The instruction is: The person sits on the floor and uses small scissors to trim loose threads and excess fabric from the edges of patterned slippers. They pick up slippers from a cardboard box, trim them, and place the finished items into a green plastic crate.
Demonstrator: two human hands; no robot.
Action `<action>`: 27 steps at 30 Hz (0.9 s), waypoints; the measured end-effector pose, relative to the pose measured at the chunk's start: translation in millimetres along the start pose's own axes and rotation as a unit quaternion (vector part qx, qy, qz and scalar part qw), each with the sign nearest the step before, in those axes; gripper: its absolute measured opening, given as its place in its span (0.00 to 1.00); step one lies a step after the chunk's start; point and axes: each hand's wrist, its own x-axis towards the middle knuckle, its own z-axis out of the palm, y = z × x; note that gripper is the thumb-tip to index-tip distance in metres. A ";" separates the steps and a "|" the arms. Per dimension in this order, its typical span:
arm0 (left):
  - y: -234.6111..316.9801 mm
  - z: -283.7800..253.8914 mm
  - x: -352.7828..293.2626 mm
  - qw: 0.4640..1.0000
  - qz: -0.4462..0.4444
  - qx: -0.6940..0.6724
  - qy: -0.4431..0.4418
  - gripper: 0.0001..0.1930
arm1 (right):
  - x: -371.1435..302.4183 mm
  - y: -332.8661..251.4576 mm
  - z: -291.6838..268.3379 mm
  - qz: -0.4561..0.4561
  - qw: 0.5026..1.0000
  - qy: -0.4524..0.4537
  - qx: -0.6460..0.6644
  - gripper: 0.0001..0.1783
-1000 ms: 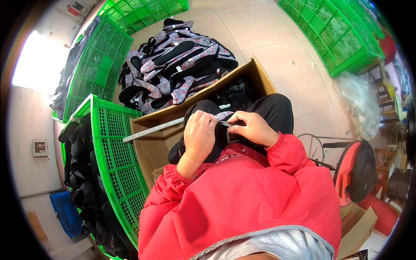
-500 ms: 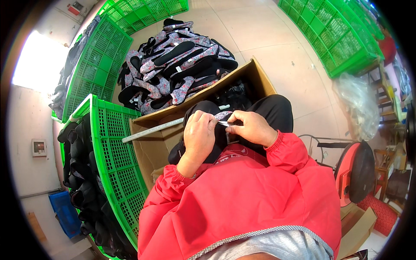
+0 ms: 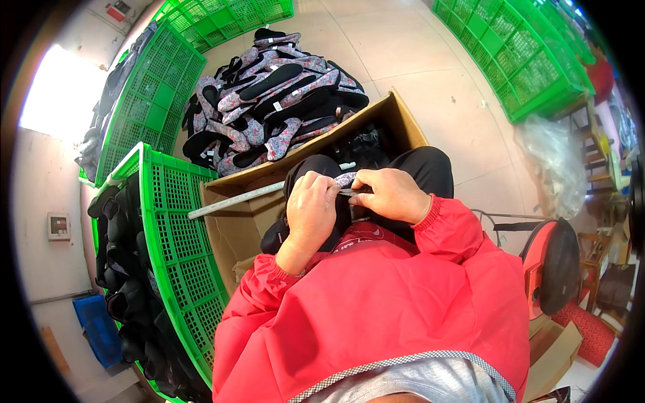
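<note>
Over the black-trousered lap (image 3: 431,176), a floral fabric piece (image 3: 345,179) spans crosswise between left hand (image 3: 311,207) and right hand (image 3: 392,195), pinched in both grips, neither clearly nearer.

A heap of floral-patterned and black fabric pieces (image 3: 269,101) covers part of a pale tiled floor (image 3: 383,40). An open cardboard box (image 3: 408,121) sits just beside it, with a green plastic crate (image 3: 178,201) standing at the box's left.
</note>
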 end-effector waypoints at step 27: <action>18.0 -12.4 -29.8 0.999 0.021 -0.037 0.015 0.04 | -34.6 52.5 47.5 0.263 0.795 -0.016 0.546 0.23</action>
